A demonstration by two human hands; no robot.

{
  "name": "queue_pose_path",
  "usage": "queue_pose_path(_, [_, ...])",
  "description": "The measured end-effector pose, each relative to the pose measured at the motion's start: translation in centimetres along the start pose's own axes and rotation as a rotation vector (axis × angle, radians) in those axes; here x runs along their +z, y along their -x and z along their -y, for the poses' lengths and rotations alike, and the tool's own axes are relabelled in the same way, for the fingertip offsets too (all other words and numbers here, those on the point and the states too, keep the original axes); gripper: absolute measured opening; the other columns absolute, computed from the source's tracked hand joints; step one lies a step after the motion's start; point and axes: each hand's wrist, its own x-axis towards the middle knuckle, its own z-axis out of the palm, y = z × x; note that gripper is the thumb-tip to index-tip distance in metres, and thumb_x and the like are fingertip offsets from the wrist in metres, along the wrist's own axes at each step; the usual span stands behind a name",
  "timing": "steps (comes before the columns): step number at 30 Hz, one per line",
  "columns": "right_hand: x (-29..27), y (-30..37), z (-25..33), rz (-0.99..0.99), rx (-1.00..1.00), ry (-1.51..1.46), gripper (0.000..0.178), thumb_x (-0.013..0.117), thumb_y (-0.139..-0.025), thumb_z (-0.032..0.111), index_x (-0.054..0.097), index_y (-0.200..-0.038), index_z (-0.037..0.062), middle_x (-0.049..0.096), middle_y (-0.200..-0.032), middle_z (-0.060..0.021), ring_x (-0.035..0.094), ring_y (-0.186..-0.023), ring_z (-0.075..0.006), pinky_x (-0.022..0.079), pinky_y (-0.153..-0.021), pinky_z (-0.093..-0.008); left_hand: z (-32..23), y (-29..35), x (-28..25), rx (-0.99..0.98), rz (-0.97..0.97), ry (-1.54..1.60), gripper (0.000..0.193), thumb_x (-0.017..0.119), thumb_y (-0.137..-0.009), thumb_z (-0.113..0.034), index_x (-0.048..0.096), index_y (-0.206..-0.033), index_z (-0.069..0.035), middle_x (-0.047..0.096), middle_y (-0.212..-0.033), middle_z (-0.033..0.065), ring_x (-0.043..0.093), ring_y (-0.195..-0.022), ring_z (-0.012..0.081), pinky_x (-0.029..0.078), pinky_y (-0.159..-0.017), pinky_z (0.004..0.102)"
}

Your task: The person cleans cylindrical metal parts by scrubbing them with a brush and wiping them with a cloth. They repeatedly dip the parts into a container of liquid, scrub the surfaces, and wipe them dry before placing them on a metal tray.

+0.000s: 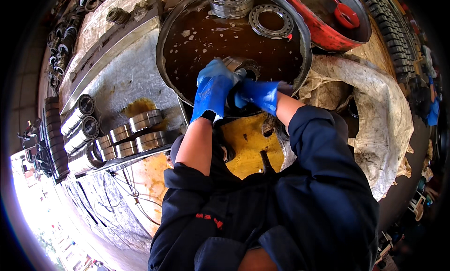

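Observation:
Both my hands wear blue gloves and are over a wide round pan of dark brown oily liquid. My left hand is closed on the left side of a shiny steel roller bearing, tilted just above or in the liquid. My right hand is at the bearing's near side, partly smeared by motion; its fingers are mostly hidden. At the far side of the pan are a thick steel bearing and a flatter bearing ring with rollers.
Left of the pan, a metal-topped bench carries several steel bearings beside oil stains. A red basin with a red ladle stands at the far right. A dirty white sack lies at the right, near stacked dark rings.

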Motion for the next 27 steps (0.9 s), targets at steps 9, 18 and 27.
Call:
queue_pose_path(9, [-0.8, 0.4, -0.8, -0.012, 0.033, -0.059, 0.026, 0.062, -0.087, 0.015, 0.069, -0.112, 0.0122, 0.071, -0.108, -0.0095, 0.065, -0.106, -0.0227, 0.051, -0.090, -0.0351, 0.6, 0.2, 0.6, -0.032, -0.103, -0.026, 0.066, 0.072, -0.078, -0.054, 0.063, -0.120, -0.004, 0.065, -0.116, 0.0214, 0.064, -0.109, 0.0382, 0.050, -0.095, 0.0423])
queue_pose_path(18, [0.0, -0.9, 0.5, 0.015, -0.015, 0.065, 0.027, 0.060, -0.090, 0.017, 0.068, -0.115, 0.0131, 0.071, -0.110, -0.0094, 0.065, -0.108, -0.0229, 0.051, -0.091, -0.0352, 0.8, 1.3, 0.4, -0.051, -0.073, -0.044, 0.073, 0.076, -0.075, -0.055, 0.062, -0.119, 0.001, 0.065, -0.119, 0.0250, 0.064, -0.111, 0.0406, 0.050, -0.095, 0.0437])
queue_pose_path(27, [-0.8, -1.1, 0.2, -0.001, 0.003, 0.065, 0.028, 0.057, -0.092, 0.018, 0.068, -0.118, 0.0141, 0.070, -0.111, -0.0093, 0.066, -0.109, -0.0231, 0.051, -0.092, -0.0354, -0.6, 3.5, -0.7, 0.083, -0.224, 0.076, 0.059, 0.075, -0.079, -0.051, 0.065, -0.105, 0.001, 0.068, -0.104, 0.0262, 0.066, -0.101, 0.0429, 0.053, -0.086, 0.0466])
